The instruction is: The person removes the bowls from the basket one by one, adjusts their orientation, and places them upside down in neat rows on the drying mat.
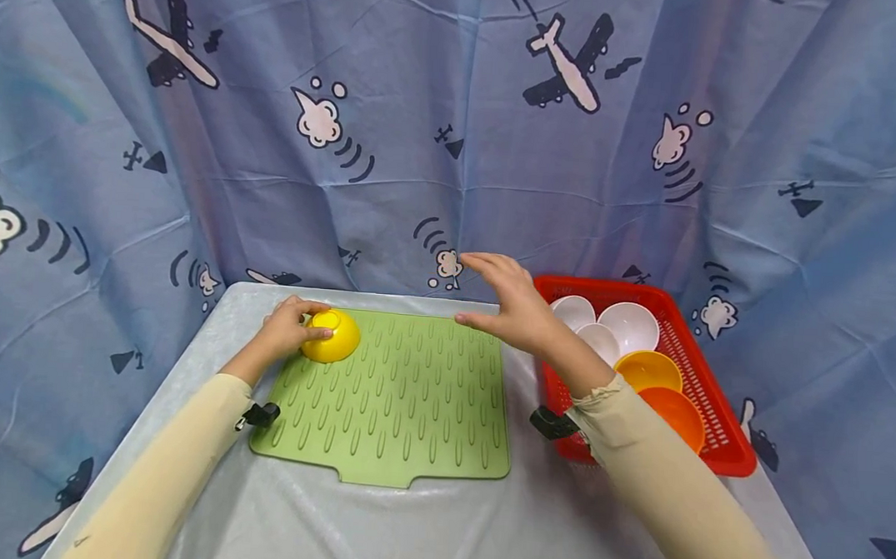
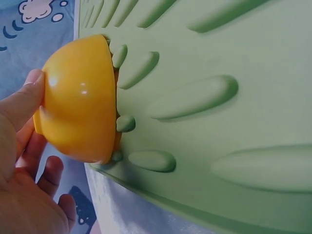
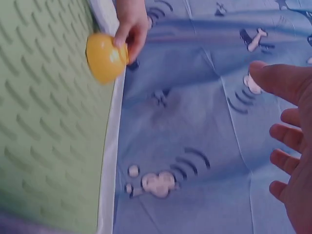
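A yellow bowl [image 1: 340,341] rests upside down at the back left corner of a green ridged mat [image 1: 405,394]. My left hand [image 1: 287,326] pinches the bowl by its raised base, thumb on one side and fingers on the other. In the left wrist view, the rim of the bowl [image 2: 83,97] lies against the mat's ridges, and the lower fingers hang free. My right hand [image 1: 510,303] is held in the air over the mat's back right corner, holding nothing, its fingers spread apart from the thumb.
To the right stands a red perforated basket [image 1: 719,429]. White bowls [image 1: 629,327] are in its back part, with a yellow bowl [image 1: 648,372] and an orange bowl [image 1: 678,419] in front. A blue patterned curtain [image 1: 394,144] hangs behind the white-covered table [image 1: 317,520].
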`<state>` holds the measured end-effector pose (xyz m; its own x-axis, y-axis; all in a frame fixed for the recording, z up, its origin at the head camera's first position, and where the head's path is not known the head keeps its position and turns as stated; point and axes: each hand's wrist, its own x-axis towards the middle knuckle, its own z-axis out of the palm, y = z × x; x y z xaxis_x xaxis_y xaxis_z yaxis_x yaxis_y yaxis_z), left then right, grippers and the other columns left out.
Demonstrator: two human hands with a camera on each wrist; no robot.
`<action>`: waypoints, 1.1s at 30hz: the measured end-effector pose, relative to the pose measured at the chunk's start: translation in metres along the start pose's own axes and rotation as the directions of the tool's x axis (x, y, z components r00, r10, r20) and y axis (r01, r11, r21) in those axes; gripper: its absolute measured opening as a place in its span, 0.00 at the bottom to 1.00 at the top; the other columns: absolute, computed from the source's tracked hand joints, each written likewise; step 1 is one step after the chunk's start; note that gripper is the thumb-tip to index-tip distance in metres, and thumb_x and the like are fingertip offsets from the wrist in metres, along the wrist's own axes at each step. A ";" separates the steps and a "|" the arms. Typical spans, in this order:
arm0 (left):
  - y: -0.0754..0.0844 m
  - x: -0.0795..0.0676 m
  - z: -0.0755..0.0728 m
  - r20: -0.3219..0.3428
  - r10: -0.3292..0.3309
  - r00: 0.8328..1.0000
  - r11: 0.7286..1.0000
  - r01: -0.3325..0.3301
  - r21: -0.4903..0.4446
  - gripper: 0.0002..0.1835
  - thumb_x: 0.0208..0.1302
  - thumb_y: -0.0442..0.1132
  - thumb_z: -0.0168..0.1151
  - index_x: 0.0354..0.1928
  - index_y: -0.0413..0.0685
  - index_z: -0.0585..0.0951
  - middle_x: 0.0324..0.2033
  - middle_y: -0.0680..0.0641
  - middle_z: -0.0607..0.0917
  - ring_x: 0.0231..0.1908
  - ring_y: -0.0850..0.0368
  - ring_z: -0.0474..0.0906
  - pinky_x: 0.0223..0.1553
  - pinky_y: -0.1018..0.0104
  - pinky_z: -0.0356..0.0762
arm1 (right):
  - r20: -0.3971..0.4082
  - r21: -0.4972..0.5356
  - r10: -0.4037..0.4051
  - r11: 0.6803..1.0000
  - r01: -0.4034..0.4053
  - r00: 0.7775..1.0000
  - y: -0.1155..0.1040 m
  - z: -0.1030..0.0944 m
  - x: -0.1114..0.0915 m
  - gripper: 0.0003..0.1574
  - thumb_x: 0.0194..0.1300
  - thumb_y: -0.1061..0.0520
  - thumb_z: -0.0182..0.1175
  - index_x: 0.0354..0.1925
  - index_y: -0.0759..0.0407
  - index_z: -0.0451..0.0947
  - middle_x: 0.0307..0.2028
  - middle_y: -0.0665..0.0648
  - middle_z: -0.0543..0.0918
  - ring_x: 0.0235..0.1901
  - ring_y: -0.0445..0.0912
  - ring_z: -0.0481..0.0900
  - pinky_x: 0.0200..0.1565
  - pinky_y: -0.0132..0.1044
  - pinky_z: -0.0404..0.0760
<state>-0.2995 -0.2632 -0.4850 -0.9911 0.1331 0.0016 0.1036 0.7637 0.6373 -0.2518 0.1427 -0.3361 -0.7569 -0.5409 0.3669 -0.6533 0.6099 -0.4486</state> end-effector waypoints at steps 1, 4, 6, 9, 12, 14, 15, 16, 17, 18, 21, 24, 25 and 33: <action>0.000 0.000 0.000 -0.003 -0.001 1.000 1.000 0.001 -0.002 0.30 0.64 0.49 0.73 0.66 0.47 0.80 0.52 0.41 0.75 0.54 0.41 0.70 0.53 0.42 0.58 | -0.011 -0.004 -0.002 1.000 0.002 1.000 0.005 -0.005 -0.004 0.52 0.57 0.50 0.77 0.75 0.57 0.66 0.71 0.59 0.71 0.73 0.57 0.61 0.70 0.62 0.54; -0.001 0.000 0.001 -0.009 -0.001 1.000 1.000 0.001 -0.010 0.30 0.64 0.49 0.73 0.66 0.48 0.80 0.52 0.42 0.74 0.54 0.41 0.69 0.53 0.42 0.57 | -0.042 -0.023 -0.001 1.000 0.000 0.999 0.021 -0.017 -0.018 0.51 0.57 0.51 0.78 0.74 0.58 0.67 0.71 0.61 0.71 0.72 0.59 0.61 0.70 0.64 0.54; -0.002 0.001 0.002 -0.014 0.000 1.000 1.000 0.000 -0.015 0.30 0.64 0.49 0.73 0.66 0.49 0.80 0.52 0.42 0.74 0.54 0.41 0.69 0.54 0.41 0.57 | -0.047 -0.031 0.017 0.999 -0.018 0.999 0.033 -0.025 -0.026 0.51 0.57 0.52 0.78 0.74 0.58 0.67 0.71 0.61 0.71 0.72 0.60 0.61 0.69 0.65 0.53; -0.003 0.001 0.003 -0.017 0.002 1.000 1.000 -0.002 -0.015 0.31 0.64 0.50 0.73 0.67 0.50 0.79 0.51 0.42 0.74 0.54 0.41 0.69 0.54 0.41 0.57 | -0.051 -0.042 0.052 0.998 -0.055 0.997 0.053 -0.033 -0.040 0.51 0.57 0.51 0.78 0.74 0.56 0.67 0.71 0.61 0.71 0.72 0.60 0.61 0.68 0.66 0.54; -0.004 -0.001 0.003 -0.017 0.003 1.000 1.000 -0.003 -0.015 0.31 0.63 0.51 0.73 0.67 0.50 0.79 0.50 0.42 0.74 0.54 0.41 0.69 0.53 0.41 0.57 | -0.045 -0.050 0.098 0.994 -0.100 0.994 0.074 -0.038 -0.055 0.51 0.57 0.50 0.78 0.74 0.56 0.67 0.70 0.62 0.71 0.72 0.61 0.61 0.67 0.67 0.55; -0.005 -0.002 0.004 -0.017 -0.001 1.000 1.000 0.001 -0.023 0.31 0.63 0.51 0.73 0.66 0.50 0.79 0.50 0.42 0.74 0.54 0.41 0.69 0.53 0.41 0.57 | -0.033 -0.058 0.137 0.989 -0.139 0.990 0.089 -0.040 -0.065 0.52 0.57 0.49 0.77 0.74 0.56 0.67 0.70 0.62 0.71 0.72 0.62 0.60 0.68 0.69 0.54; -0.005 -0.002 0.004 -0.017 -0.001 1.000 1.000 0.000 -0.028 0.31 0.63 0.51 0.73 0.66 0.50 0.79 0.50 0.42 0.74 0.54 0.41 0.69 0.53 0.41 0.57 | -0.024 -0.061 0.161 0.985 -0.162 0.987 0.095 -0.040 -0.070 0.52 0.58 0.49 0.77 0.75 0.56 0.66 0.71 0.63 0.70 0.72 0.62 0.60 0.68 0.70 0.53; -0.004 -0.002 0.004 -0.018 -0.001 1.000 1.000 0.001 -0.030 0.31 0.63 0.50 0.73 0.66 0.49 0.80 0.50 0.42 0.74 0.54 0.42 0.69 0.54 0.41 0.57 | -0.014 -0.063 0.185 0.981 -0.185 0.983 0.101 -0.041 -0.075 0.52 0.58 0.49 0.77 0.75 0.56 0.66 0.71 0.63 0.70 0.72 0.63 0.59 0.68 0.71 0.52; -0.004 -0.002 0.004 -0.018 -0.001 1.000 1.000 0.000 -0.031 0.31 0.63 0.51 0.73 0.66 0.49 0.79 0.49 0.42 0.74 0.54 0.42 0.69 0.53 0.42 0.58 | -0.007 -0.067 0.210 0.975 -0.210 0.978 0.108 -0.042 -0.079 0.52 0.58 0.48 0.77 0.75 0.56 0.66 0.71 0.63 0.69 0.72 0.63 0.58 0.69 0.72 0.50; -0.004 -0.002 0.005 -0.020 0.000 1.000 1.000 0.000 -0.031 0.31 0.63 0.51 0.73 0.66 0.49 0.80 0.49 0.42 0.74 0.54 0.42 0.69 0.53 0.42 0.58 | -0.001 -0.067 0.229 0.971 -0.229 0.973 0.113 -0.043 -0.083 0.52 0.58 0.48 0.77 0.75 0.57 0.66 0.72 0.64 0.69 0.72 0.64 0.58 0.68 0.73 0.50; -0.005 -0.002 0.004 -0.029 0.002 1.000 1.000 -0.003 -0.026 0.31 0.63 0.51 0.73 0.66 0.49 0.80 0.48 0.42 0.74 0.53 0.42 0.69 0.52 0.42 0.58 | 0.012 -0.078 0.266 0.961 -0.264 0.964 0.128 -0.042 -0.093 0.52 0.58 0.47 0.77 0.74 0.58 0.66 0.72 0.65 0.69 0.71 0.64 0.60 0.69 0.70 0.51; -0.007 -0.001 0.005 -0.043 0.008 0.999 1.000 -0.009 -0.024 0.31 0.63 0.51 0.74 0.66 0.50 0.80 0.49 0.43 0.75 0.53 0.43 0.69 0.52 0.43 0.57 | 0.020 -0.093 0.281 0.956 -0.278 0.959 0.140 -0.043 -0.100 0.53 0.57 0.46 0.77 0.74 0.61 0.66 0.71 0.67 0.69 0.69 0.65 0.62 0.69 0.69 0.53; -0.008 -0.001 0.006 -0.047 0.012 0.999 1.000 -0.013 -0.023 0.31 0.63 0.51 0.73 0.66 0.49 0.80 0.49 0.42 0.75 0.53 0.43 0.69 0.52 0.43 0.57 | 0.024 -0.100 0.289 0.953 -0.285 0.957 0.143 -0.043 -0.103 0.54 0.57 0.46 0.77 0.74 0.61 0.66 0.71 0.68 0.69 0.69 0.65 0.62 0.69 0.69 0.54; -0.010 -0.004 0.009 -0.087 0.011 0.996 1.000 -0.013 -0.028 0.31 0.62 0.51 0.74 0.65 0.50 0.80 0.49 0.42 0.76 0.53 0.44 0.70 0.52 0.42 0.57 | 0.107 -0.162 0.371 0.922 -0.352 0.922 0.165 -0.043 -0.117 0.60 0.54 0.43 0.78 0.75 0.65 0.63 0.71 0.71 0.68 0.70 0.69 0.59 0.69 0.71 0.53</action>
<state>-0.2956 -0.2652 -0.4983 -0.9934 0.0861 0.0753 0.1144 0.7437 0.6587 -0.2720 0.3310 -0.4179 -0.9387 -0.3341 0.0850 -0.3385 0.8465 -0.4109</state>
